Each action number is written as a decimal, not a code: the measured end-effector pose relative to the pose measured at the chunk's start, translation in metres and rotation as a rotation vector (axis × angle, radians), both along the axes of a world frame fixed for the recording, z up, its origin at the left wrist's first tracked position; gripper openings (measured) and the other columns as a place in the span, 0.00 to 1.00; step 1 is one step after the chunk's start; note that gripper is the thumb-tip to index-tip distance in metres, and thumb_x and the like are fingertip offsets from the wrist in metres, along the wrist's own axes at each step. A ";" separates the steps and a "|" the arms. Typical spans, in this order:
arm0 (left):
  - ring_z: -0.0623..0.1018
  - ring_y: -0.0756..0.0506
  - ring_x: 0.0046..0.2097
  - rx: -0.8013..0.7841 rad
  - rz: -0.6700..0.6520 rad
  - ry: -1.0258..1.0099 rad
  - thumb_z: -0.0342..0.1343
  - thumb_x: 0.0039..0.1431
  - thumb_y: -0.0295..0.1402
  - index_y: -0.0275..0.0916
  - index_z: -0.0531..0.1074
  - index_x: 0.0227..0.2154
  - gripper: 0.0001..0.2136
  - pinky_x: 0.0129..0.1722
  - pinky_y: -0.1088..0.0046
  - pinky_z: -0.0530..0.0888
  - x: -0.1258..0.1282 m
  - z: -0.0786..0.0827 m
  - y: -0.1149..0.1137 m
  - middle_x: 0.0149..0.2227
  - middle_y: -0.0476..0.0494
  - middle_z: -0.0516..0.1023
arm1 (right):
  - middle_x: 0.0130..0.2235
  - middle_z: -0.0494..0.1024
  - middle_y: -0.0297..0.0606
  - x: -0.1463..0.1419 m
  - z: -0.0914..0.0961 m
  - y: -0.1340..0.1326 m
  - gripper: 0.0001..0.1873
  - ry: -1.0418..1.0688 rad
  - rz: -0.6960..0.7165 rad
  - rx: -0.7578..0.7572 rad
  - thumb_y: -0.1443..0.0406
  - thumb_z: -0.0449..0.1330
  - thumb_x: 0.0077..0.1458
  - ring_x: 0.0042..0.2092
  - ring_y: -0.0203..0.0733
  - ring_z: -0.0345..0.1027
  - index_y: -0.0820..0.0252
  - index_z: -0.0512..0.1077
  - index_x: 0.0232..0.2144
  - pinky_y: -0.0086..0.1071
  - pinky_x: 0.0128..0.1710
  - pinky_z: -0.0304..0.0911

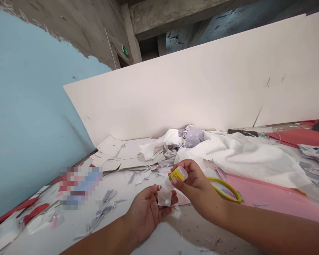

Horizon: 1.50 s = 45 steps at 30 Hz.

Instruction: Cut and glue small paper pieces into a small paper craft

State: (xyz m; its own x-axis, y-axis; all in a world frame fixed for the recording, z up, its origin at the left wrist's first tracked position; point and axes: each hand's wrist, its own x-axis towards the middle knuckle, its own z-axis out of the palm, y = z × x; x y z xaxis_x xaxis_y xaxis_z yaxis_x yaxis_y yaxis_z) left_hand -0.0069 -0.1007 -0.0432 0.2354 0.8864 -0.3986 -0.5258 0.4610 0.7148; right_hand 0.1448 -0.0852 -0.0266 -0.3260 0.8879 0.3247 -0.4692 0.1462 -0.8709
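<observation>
The right hand [192,182] pinches a bottle [178,174] — light, probably squeezable, best gripped round its middle — tilted near a pale scrap [164,198], seemingly flimsy paper, held in the left hand [146,209]. Rightward lie a yellow ring [238,198] and pink sheet [276,198]; paper shreds [103,210] clutter the left.

Right-hand fingers [188,164] partly hide the bottle [183,172], its label print [176,174] too small to read.
</observation>
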 end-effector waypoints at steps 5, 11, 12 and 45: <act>0.78 0.46 0.37 0.072 0.013 0.069 0.49 0.41 0.14 0.33 0.65 0.35 0.16 0.27 0.79 0.72 -0.001 -0.005 0.001 0.34 0.39 0.77 | 0.34 0.66 0.29 0.001 -0.001 0.002 0.15 -0.015 -0.067 0.013 0.62 0.63 0.47 0.30 0.32 0.63 0.55 0.58 0.31 0.29 0.28 0.63; 0.78 0.46 0.39 0.062 0.051 0.157 0.51 0.44 0.15 0.33 0.65 0.36 0.14 0.27 0.81 0.73 0.001 -0.006 0.001 0.38 0.37 0.76 | 0.36 0.66 0.30 0.001 0.003 -0.001 0.14 -0.009 -0.162 0.043 0.62 0.62 0.48 0.34 0.33 0.62 0.54 0.58 0.32 0.29 0.33 0.62; 0.78 0.46 0.39 0.069 0.069 0.152 0.50 0.45 0.15 0.33 0.65 0.37 0.15 0.29 0.80 0.73 0.001 -0.006 0.002 0.38 0.37 0.76 | 0.37 0.66 0.30 0.001 0.003 -0.001 0.14 -0.005 -0.160 0.054 0.62 0.62 0.48 0.34 0.32 0.63 0.54 0.58 0.32 0.29 0.32 0.62; 0.77 0.50 0.34 0.225 -0.015 0.207 0.49 0.56 0.24 0.36 0.63 0.45 0.13 0.38 0.72 0.72 0.002 -0.004 -0.007 0.34 0.42 0.76 | 0.34 0.74 0.31 0.018 0.017 0.014 0.19 -0.841 -0.027 0.006 0.67 0.59 0.41 0.26 0.34 0.66 0.51 0.62 0.39 0.26 0.22 0.58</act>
State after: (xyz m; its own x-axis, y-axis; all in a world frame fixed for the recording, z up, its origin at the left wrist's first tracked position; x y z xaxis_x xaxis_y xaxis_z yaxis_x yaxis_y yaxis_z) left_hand -0.0050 -0.1073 -0.0472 0.1829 0.9550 -0.2336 -0.3527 0.2855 0.8911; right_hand 0.1631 -0.0715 -0.0098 -0.4403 0.8978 -0.0119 0.3396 0.1543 -0.9278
